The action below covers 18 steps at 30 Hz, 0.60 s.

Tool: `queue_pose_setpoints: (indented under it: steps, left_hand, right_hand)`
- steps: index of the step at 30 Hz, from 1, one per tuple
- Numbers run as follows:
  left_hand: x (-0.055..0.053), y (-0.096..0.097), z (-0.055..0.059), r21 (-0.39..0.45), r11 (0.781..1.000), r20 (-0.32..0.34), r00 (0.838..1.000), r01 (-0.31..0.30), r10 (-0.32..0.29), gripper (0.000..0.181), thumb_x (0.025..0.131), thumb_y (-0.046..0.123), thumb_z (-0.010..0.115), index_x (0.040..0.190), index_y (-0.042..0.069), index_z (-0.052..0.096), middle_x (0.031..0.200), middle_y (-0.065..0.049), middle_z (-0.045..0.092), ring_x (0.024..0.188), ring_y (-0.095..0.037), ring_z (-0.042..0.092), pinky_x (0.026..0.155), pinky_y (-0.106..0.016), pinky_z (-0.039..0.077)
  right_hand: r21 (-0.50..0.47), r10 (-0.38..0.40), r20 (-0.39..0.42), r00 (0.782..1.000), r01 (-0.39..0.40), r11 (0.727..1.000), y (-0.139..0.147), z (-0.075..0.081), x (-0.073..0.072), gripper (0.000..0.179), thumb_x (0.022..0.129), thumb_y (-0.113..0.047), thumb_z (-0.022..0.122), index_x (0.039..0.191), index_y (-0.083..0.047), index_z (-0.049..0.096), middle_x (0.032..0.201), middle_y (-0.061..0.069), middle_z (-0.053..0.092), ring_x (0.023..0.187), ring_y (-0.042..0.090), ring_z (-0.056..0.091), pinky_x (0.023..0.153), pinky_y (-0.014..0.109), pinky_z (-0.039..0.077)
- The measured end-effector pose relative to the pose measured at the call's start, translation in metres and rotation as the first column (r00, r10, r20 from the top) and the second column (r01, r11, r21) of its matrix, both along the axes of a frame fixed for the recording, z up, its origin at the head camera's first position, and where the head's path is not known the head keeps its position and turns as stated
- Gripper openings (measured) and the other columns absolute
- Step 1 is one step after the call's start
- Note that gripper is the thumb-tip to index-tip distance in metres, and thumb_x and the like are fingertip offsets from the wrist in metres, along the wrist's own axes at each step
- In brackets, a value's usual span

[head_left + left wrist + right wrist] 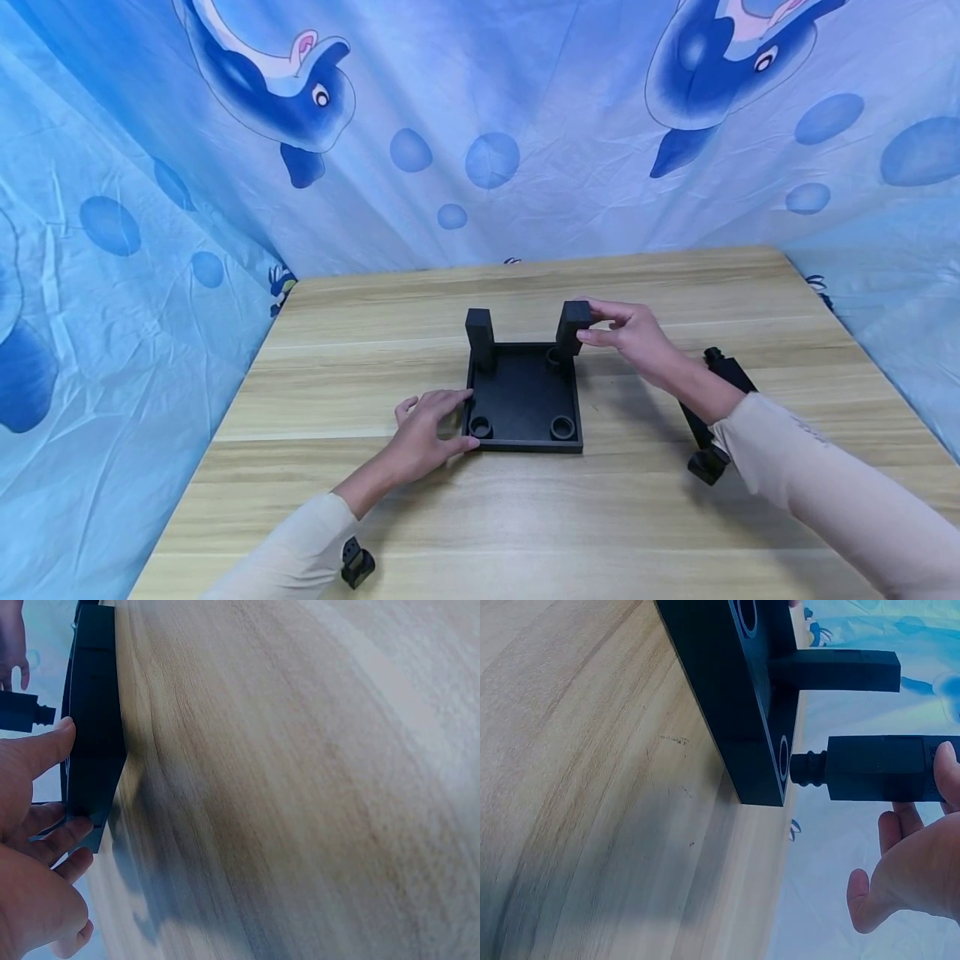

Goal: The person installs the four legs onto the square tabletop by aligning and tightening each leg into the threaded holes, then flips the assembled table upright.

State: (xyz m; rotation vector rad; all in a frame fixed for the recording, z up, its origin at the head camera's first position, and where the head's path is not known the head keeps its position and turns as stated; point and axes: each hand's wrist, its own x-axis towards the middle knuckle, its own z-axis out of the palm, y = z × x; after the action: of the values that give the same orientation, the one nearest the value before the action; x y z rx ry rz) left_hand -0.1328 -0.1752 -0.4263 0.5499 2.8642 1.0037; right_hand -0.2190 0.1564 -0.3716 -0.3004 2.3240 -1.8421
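Observation:
A black square panel with raised rims lies on the table, round sockets in its corners facing up. One black leg stands upright in its back left corner. My right hand pinches a second black leg over the back right corner. In the right wrist view this leg's threaded end points at the socket, a small gap between them. My left hand holds the panel's front left corner, thumb at the front edge and fingers along the left side.
Another black leg with a threaded end lies on the wooden table, partly hidden beneath my right forearm. A blue cloth printed with dolphins hangs behind the table and at its sides.

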Motion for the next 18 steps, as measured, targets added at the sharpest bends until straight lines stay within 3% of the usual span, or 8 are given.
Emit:
queue_pose_setpoints:
  steps: [6, 12, 18]
  left_hand:
    - [0.0, 0.0, 0.0, 0.002, 1.0, -0.003, 1.0, -0.002, 0.002, 0.069, 0.078, 0.031, 0.081, 0.139, 0.012, 0.053, 0.137, -0.006, 0.053, 0.131, -0.025, 0.041, 0.103, -0.054, 0.01]
    - [0.0, 0.0, 0.0, 0.005, 1.0, -0.005, 1.0, 0.005, -0.005, 0.069, 0.078, 0.031, 0.08, 0.138, 0.012, 0.053, 0.137, -0.006, 0.053, 0.13, -0.025, 0.042, 0.103, -0.055, 0.01]
    - [0.0, -0.001, -0.001, 0.007, 1.0, -0.004, 1.0, 0.006, -0.006, 0.069, 0.079, 0.031, 0.08, 0.139, 0.012, 0.052, 0.137, -0.006, 0.053, 0.13, -0.025, 0.042, 0.103, -0.055, 0.01]
  right_hand:
    - [-0.023, 0.006, 0.006, 1.0, -0.006, 1.0, -0.006, -0.004, -0.006, 0.057, 0.087, -0.014, 0.072, 0.139, -0.009, 0.051, 0.121, 0.012, 0.061, 0.122, 0.023, 0.046, 0.088, 0.025, 0.044]
    - [0.018, -0.006, 0.019, 1.0, 0.005, 1.0, -0.009, -0.005, -0.009, 0.061, 0.086, -0.014, 0.072, 0.142, -0.007, 0.047, 0.127, 0.02, 0.057, 0.131, 0.027, 0.039, 0.092, 0.029, 0.04]
    - [0.028, 0.002, 0.017, 1.0, -0.003, 1.0, -0.013, -0.009, -0.01, 0.058, 0.086, -0.014, 0.073, 0.139, -0.01, 0.051, 0.124, 0.019, 0.061, 0.123, 0.028, 0.046, 0.081, 0.027, 0.044]
